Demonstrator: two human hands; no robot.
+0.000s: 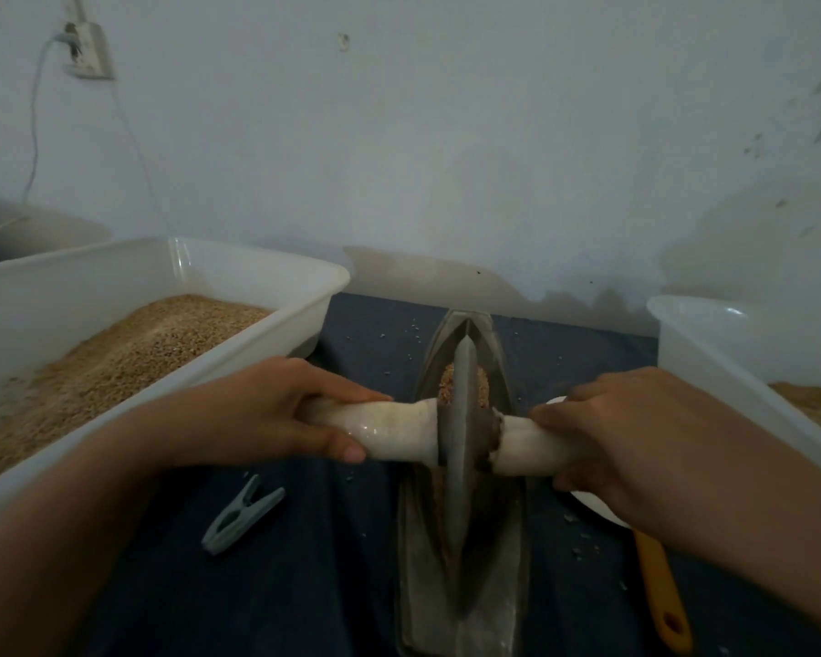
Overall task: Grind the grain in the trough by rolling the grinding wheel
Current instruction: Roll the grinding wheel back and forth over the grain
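Observation:
A grey metal grinding wheel stands on edge in a narrow boat-shaped metal trough on the dark cloth. A pale axle handle runs through the wheel from left to right. My left hand grips the left end of the handle, thumb underneath. My right hand grips the right end. Brown grain lies in the trough just beyond the wheel.
A large white tub holding grain stands at the left. Another white tub with some ground grain is at the right. A grey clothes peg lies on the dark cloth. A white scoop with a yellow handle lies under my right wrist. The wall is close behind.

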